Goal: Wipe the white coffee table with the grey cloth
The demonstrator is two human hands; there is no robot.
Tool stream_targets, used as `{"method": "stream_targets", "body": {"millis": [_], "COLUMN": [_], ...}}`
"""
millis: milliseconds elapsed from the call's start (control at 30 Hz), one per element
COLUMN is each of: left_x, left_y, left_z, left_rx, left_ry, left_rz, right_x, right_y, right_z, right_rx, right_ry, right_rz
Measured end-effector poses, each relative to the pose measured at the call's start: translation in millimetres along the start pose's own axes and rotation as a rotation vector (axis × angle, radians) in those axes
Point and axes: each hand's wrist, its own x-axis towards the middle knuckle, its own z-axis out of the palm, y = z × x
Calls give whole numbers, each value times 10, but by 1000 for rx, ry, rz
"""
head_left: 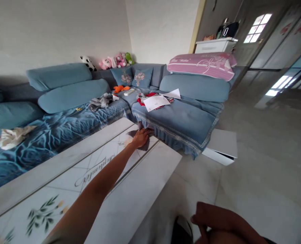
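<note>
My left hand (140, 139) lies on a dark grey cloth (132, 133) at the far edge of the white printed tabletop (130, 193), its grip unclear from here; my right hand (211, 220) sits nearer me, fingers curled around nothing.

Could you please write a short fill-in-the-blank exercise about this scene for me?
1. The left hand rests on a dark ____ lying on the printed white tabletop.
2. On the seat of the blue sectional sofa, white sheets of ____ lie in a loose pile.
3. A white box lies on the tiled ____ beside the sofa's skirt.

Missing words: cloth; paper; floor.
</note>
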Motion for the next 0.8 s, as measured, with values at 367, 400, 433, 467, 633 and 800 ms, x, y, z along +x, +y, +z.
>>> {"method": "stream_targets", "body": {"millis": [367, 400, 433, 467, 633, 800], "left_x": [-510, -562, -620, -688, -1267, -2264], "left_y": [1737, 1790, 1826, 1847, 1751, 1411], "left_z": [454, 444, 429, 409, 263, 3], "left_rx": [-97, -99, -99, -97, -110, -128], "left_ry": [-72, -81, -90, -100, -114, -112], "left_rz": [526, 557, 587, 617, 716, 698], "right_x": [48, 25, 6, -5, 62, 204], "right_y": [-374, -425, -478, -531, -769, -873], "right_z": [585, 666, 752, 845, 1366, 1959], "right_rx": [32, 22, 19, 32, 121, 76], "right_ry": [5, 17, 27, 25, -136, -101], "right_rz": [56, 64, 63, 54, 0, 133]}}
